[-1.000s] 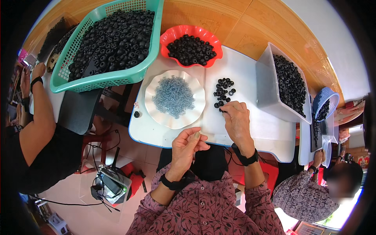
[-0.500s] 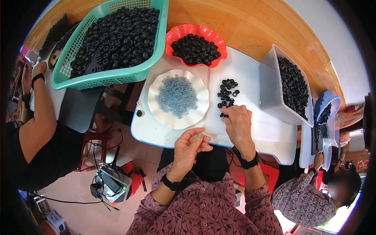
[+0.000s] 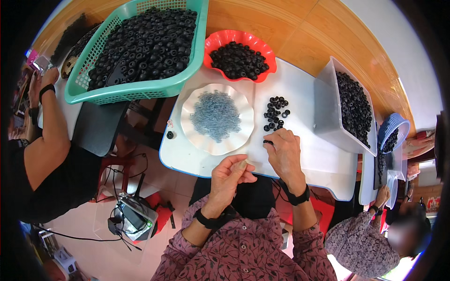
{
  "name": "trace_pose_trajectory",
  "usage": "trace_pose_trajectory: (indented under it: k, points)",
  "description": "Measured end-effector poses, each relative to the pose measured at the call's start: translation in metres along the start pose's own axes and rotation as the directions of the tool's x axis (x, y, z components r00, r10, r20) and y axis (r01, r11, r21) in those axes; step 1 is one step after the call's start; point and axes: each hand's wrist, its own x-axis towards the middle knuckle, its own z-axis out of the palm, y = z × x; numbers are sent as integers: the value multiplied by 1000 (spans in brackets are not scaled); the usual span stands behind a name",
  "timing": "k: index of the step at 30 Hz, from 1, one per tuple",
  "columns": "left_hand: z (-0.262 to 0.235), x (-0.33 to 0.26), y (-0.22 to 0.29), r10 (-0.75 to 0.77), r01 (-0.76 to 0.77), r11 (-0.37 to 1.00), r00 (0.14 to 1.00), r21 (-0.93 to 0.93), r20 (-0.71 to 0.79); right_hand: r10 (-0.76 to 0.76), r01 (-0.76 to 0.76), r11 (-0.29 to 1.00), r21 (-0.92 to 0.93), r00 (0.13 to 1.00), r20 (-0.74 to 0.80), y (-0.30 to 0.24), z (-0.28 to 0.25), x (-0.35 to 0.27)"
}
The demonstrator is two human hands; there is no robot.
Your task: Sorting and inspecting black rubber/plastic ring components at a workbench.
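Observation:
My right hand [image 3: 285,152] is over the white table, its thumb and forefinger closed on a small black ring-shaped piece [image 3: 267,142]. Just beyond it lies a loose group of similar black rings [image 3: 273,114]. My left hand [image 3: 228,175] is near the table's front edge, thumb pressed against the forefinger and the other fingers curled; whatever tiny thing may be in that pinch cannot be made out. Ahead of it stands a white scalloped plate [image 3: 189,132] bearing a heap of small clear bluish pieces [image 3: 215,114].
A green basket [image 3: 140,93] of larger black parts stands at the far left. Behind the plate is a red scalloped bowl [image 3: 265,46] of black parts; a translucent bin [image 3: 326,105] of them is at right. One black piece [image 3: 169,135] lies near the left edge. Co-workers sit on both sides.
The view has shifted slightly, so the table things appear a little to the right. My right hand has drawn slightly back from the loose rings with a black ring at its fingertips.

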Motion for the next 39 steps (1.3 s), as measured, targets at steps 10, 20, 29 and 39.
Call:
trace_pose_trajectory:
  k: [10,20,29,39]
  points:
    - [-2,0,0,-4,4,1000,1000,5,8,-42,48,995,91,997,-65,-7,3,-2]
    - [-1,0,0,4,-4,1000,1000,23,7,127,-88,891,445,990,-60,-22,-3,-13]
    - [0,-1,-2,17,-17,1000,1000,17,13,241,-198,913,356,967,-81,-12,-4,-43]
    - [19,2,1,152,-94,853,986,513,-72,188,-176,921,348,982,0,-23,9,-43]
